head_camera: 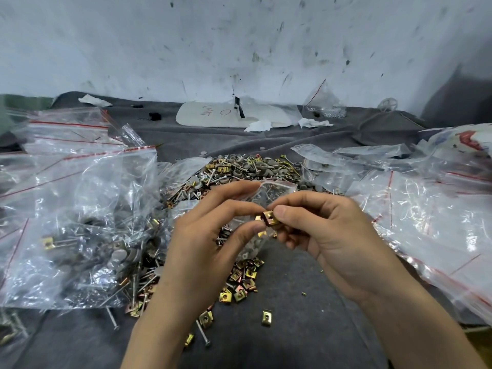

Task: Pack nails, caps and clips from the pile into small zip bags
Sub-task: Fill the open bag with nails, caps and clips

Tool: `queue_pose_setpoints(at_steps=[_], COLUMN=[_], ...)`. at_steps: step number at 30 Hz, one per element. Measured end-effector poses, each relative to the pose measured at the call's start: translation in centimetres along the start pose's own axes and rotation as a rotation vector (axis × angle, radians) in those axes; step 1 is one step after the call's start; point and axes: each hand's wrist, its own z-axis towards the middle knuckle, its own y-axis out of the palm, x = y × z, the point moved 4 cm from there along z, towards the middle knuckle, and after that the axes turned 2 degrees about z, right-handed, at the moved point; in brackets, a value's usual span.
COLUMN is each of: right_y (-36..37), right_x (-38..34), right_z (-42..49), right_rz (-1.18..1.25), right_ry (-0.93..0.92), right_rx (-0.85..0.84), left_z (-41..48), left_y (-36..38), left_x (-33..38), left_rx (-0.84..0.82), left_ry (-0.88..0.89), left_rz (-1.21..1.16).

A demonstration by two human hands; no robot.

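Head view. Left hand (pixel 210 235): fingers curled, thumb and forefinger closed on a small zip bag (pixel 266 189). The other fingers are fanned loosely behind the film.

The bag's long axis runs from upper right to lower left. Its mouth points up and away past the left fingertips, and its bottom hangs below the left thumb. Grey caps show through the lower end.

Right hand (pixel 327 235): fingers curled in, with the thumb tip pressing a gold clip (pixel 270 218) against the forefinger. The clip sits between the two sets of fingertips, just at the near wall of the bag. Its flat holed face is turned up toward the camera. Its longer side slopes from the left forefinger tip down toward the right thumb. A smaller gold edge shows beside it; I cannot tell whether that is a second clip.

The pile (pixel 239 169) of nails, grey caps and clips lies beyond the fingertips. Loose clips (pixel 242 280) lie scattered below the left thumb on grey cloth (pixel 292 328).

Large clear bags (pixel 80 209) holding hardware lie outside the left hand. More bags (pixel 426 209) lie outside the right.
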Motion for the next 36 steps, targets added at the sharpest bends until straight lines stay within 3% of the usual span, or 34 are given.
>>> queue_pose_setpoints(at_steps=[6, 12, 15, 23, 28, 32, 36], right_y=[0.4, -2.0, -1.2, -0.3, -0.4, -1.0, -0.7], right_x=[-0.1, -1.5, -1.8, -0.5, -0.9, -3.5, -4.1], right_z=[-0.1, 0.1, -0.5, -1.0, -1.0, -0.4, 0.8], right_rz=[-0.03, -0.1, -0.174, -0.016, -0.001, -0.228, -0.564], right_ry=[0.016, -0.059, -0.038, 0.195, 0.1, -0.158, -0.164], right_rx=[-0.071, 0.07, -0.068, -0.15, -0.099, 0.009, -0.018], left_z=[0.0, 0.0, 0.1, -0.1, -0.1, -0.1, -0.2], left_y=[-0.2, -1.4, -1.2, -0.3, 0.2, 0.3, 0.7], left_x=[0.5, 0.8, 1.2, 1.3, 1.4, 1.2, 1.3], left_rx=[-0.009, 0.043, 0.045, 0.08, 0.109, 0.119, 0.116], left_ry=[0.04, 0.053, 0.075, 0.104, 0.129, 0.127, 0.136], left_rz=[0.057, 0.07, 0.059, 0.127, 0.168, 0.221, 0.227])
